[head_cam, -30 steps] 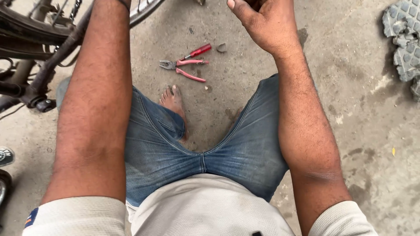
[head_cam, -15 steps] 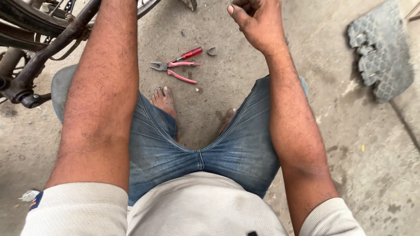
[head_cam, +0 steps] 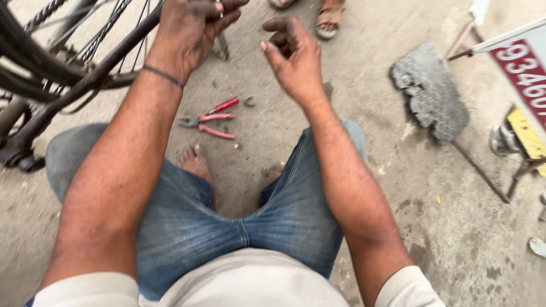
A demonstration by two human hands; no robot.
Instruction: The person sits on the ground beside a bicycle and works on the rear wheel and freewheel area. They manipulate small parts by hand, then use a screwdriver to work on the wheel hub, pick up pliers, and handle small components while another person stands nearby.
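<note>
Dusty concrete ground [head_cam: 273, 170] lies below, with red-handled pliers [head_cam: 206, 119] resting near a bare foot [head_cam: 196, 162]. Left hand [head_cam: 193, 25], grimy, curls its fingers around a small metal part [head_cam: 220, 44] beside the bicycle frame [head_cam: 85, 79]. Right hand [head_cam: 293, 54] hovers just beside it, fingers loosely bent, holding nothing.

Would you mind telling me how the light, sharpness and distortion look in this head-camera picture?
Head view: soft, even daylight with only faint shadows on the concrete floor and no glare; the left hand and right hand are slightly motion-smeared, while the red-handled pliers read fairly crisp; the wide lens stretches the forearms and jeans toward the bottom edge; the bicycle frame at left is dark and cropped.
</note>
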